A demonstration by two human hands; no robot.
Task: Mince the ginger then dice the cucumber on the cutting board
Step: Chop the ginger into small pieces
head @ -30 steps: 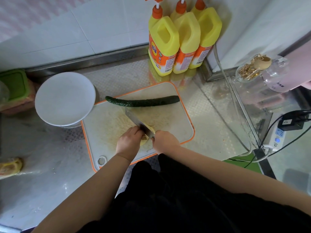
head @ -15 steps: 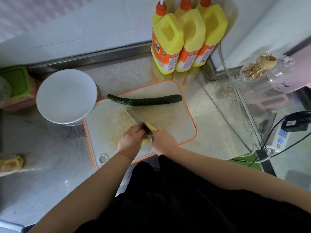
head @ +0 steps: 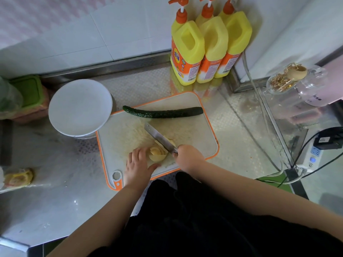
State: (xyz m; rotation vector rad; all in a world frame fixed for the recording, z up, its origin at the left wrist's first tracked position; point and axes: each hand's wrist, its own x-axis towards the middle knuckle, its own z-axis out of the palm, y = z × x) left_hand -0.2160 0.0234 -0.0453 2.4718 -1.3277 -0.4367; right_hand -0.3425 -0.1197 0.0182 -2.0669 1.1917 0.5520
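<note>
Right hand (head: 187, 156) grips steel knife (head: 159, 139) over pale, lumpy ginger (head: 156, 153).

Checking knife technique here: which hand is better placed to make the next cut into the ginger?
Right. The right hand grips the knife, whose blade lies against the ginger. The left hand rests open beside the ginger, suited to steadying it.
</note>
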